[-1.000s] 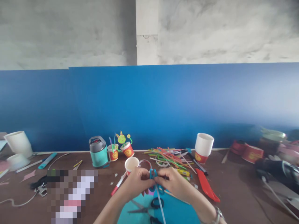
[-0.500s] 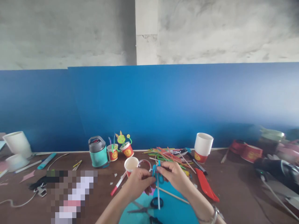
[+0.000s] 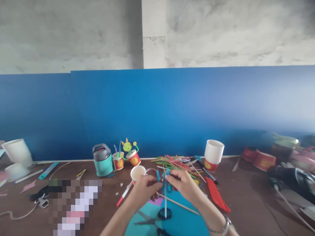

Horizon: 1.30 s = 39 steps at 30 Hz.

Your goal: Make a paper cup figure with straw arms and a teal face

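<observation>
Two hands, just apart, fingertips nearly meeting over the near middle of the table (image 3: 246, 206). Left hand (image 3: 147, 189): thumb and forefinger pinched on the blue strip (image 3: 158, 176), lower part. Right hand (image 3: 182, 180): thumb and forefinger pinched on it too, a bit farther up and to the right. Strip sits in the gap between the hands, raised off the table, bent, several ends pointing up. One piece or several: can't tell, fingers hide the middle.

White stick (image 3: 165, 204) at the same spot, upper end among the blue loops, lower end toward the near side, in line with the scissors' upper ring. Attached or just held: can't tell.

Below and near the hands: scissors (image 3: 150, 222), open, blades left, black rings right, on overlapping sheets: pale teal on the left, blue sheet (image 3: 188, 218) on the right. Pink paper (image 3: 156, 201) under the left fingers. Wooden stick (image 3: 182, 206) runs slantwise under the right hand, near end to the right.

Just beyond the left hand: white cup (image 3: 138, 171), upright, with a red-ended marker (image 3: 123, 197) leaning left of it. Tape roll (image 3: 150, 170) right of the cup. Beyond the right hand: heap of coloured strips (image 3: 172, 162). Right of that hand: red case (image 3: 218, 196), flat. Far right of the heap: cup stack (image 3: 214, 152), upright. Far left: teal jar (image 3: 103, 164), two decorated cups (image 3: 134, 159) just right of it.
</observation>
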Available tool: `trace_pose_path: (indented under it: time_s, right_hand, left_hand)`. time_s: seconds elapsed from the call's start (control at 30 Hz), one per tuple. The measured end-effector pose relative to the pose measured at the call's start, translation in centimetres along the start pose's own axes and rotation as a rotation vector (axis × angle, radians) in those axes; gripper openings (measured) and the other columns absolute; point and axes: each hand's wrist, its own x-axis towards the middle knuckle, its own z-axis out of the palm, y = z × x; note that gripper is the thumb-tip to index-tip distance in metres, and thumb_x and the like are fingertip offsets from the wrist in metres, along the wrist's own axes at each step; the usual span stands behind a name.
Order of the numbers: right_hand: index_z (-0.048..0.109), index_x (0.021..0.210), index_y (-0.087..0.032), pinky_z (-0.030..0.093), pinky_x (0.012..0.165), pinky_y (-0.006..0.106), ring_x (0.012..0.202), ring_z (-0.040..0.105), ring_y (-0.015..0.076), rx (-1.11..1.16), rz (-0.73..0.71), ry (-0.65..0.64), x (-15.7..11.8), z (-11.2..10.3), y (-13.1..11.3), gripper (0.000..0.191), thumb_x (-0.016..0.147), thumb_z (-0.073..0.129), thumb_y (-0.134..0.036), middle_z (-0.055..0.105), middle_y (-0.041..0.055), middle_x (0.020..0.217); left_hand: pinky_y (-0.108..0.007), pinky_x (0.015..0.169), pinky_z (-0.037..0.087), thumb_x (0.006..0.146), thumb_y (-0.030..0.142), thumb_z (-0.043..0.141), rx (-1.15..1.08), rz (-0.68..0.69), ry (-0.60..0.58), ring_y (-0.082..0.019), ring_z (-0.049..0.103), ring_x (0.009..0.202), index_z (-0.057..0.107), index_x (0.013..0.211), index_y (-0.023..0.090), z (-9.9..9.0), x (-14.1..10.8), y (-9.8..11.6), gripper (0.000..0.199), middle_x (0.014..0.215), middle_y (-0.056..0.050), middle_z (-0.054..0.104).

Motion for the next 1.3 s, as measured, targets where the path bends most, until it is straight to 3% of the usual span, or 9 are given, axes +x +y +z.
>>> trace_pose_path:
  time_s: [0.07,0.13,0.23,0.37,0.47,0.6,0.73,1.0,1.3]
  right_hand:
    - [0.053,0.059,-0.018,0.029,0.045,0.022,0.047,0.041,0.0099,0.042,-0.01,0.071,0.1,-0.2,0.1,0.038,0.08,0.061,-0.049,0.043,-0.0053,0.049]
    - [0.054,0.061,-0.018,0.03,0.044,0.023,0.045,0.042,0.0108,0.1,0.003,0.17,0.3,-0.4,0.2,0.042,0.077,0.063,-0.056,0.043,-0.0053,0.048]
    - [0.056,0.065,-0.019,0.035,0.045,0.024,0.047,0.048,0.0135,0.173,0.018,0.328,0.3,-0.7,0.0,0.046,0.073,0.064,-0.063,0.049,-0.0034,0.049]
    - [0.056,0.065,-0.018,0.039,0.046,0.025,0.05,0.052,0.0148,0.228,-0.024,0.451,0.1,-1.0,-0.5,0.047,0.073,0.064,-0.065,0.055,-0.0006,0.053]
    - [0.06,0.075,-0.018,0.043,0.047,0.026,0.051,0.055,0.0163,0.223,-0.052,0.468,-0.1,-0.9,-0.8,0.045,0.075,0.064,-0.062,0.059,0.0009,0.055]
    - [0.062,0.099,-0.016,0.048,0.051,0.027,0.056,0.061,0.0187,0.131,-0.153,0.473,-0.5,-0.3,-0.7,0.041,0.083,0.059,-0.054,0.066,0.0036,0.064]
    - [0.063,0.099,-0.019,0.052,0.062,0.027,0.067,0.065,0.019,-0.064,-0.291,0.411,-1.1,0.2,-0.6,0.026,0.09,0.053,-0.041,0.07,0.0058,0.077]
    - [0.064,0.1,-0.02,0.051,0.077,0.028,0.088,0.067,0.0209,-0.289,-0.447,0.216,-1.4,1.1,-1.0,0.019,0.094,0.046,-0.026,0.072,0.0089,0.097]
    - [0.062,0.103,-0.021,0.05,0.076,0.029,0.087,0.066,0.0209,-0.386,-0.497,0.153,-1.5,1.0,-0.9,0.02,0.094,0.044,-0.019,0.071,0.0083,0.096]
  left_hand:
    - [-0.032,0.067,0.051,0.07,0.054,0.067,0.069,0.129,0.118,-0.022,0.064,0.074,0.068,0.1,0.014,-1.1,0.4,-0.3,0.051,0.081,-0.007,0.068]
    - [-0.04,0.09,0.046,0.066,0.049,0.071,0.206,0.265,0.365,-0.03,0.059,0.108,0.057,0.125,0.016,-2.5,0.8,-0.7,0.069,0.117,-0.013,0.063]
    - [-0.054,0.104,0.031,0.055,0.036,0.079,0.56,0.202,0.569,-0.041,0.04,0.129,0.038,0.14,0.014,-4.5,1.4,-2.1,0.098,0.136,-0.021,0.05]
    - [-0.052,0.101,0.035,0.057,0.031,0.078,0.641,-0.006,0.449,-0.042,0.045,0.127,0.026,0.144,0.013,-5.7,2.1,-4.9,0.103,0.135,-0.023,0.052]
    - [-0.045,0.101,0.039,0.066,0.026,0.071,0.605,0.088,0.473,-0.035,0.05,0.125,0.029,0.138,0.015,-5.4,2.6,-6.1,0.084,0.136,-0.021,0.051]
    - [-0.046,0.097,0.044,0.071,0.019,0.064,0.644,0.427,0.429,-0.033,0.054,0.119,0.035,0.128,0.019,-4.0,2.2,-4.9,0.064,0.128,-0.018,0.053]
    - [-0.044,0.098,0.044,0.074,0.013,0.061,0.645,0.617,0.318,-0.029,0.055,0.115,0.038,0.125,0.021,-2.8,0.9,-3.1,0.057,0.12,-0.013,0.055]
    - [-0.042,0.098,0.044,0.067,0.003,0.057,0.571,0.593,0.22,-0.028,0.053,0.116,0.037,0.126,0.023,-1.9,0.0,-1.8,0.066,0.124,-0.012,0.052]
    - [-0.036,0.092,0.046,0.064,0.002,0.057,0.506,0.556,0.189,-0.024,0.057,0.107,0.041,0.121,0.024,-1.7,-0.3,-1.1,0.064,0.118,-0.007,0.055]
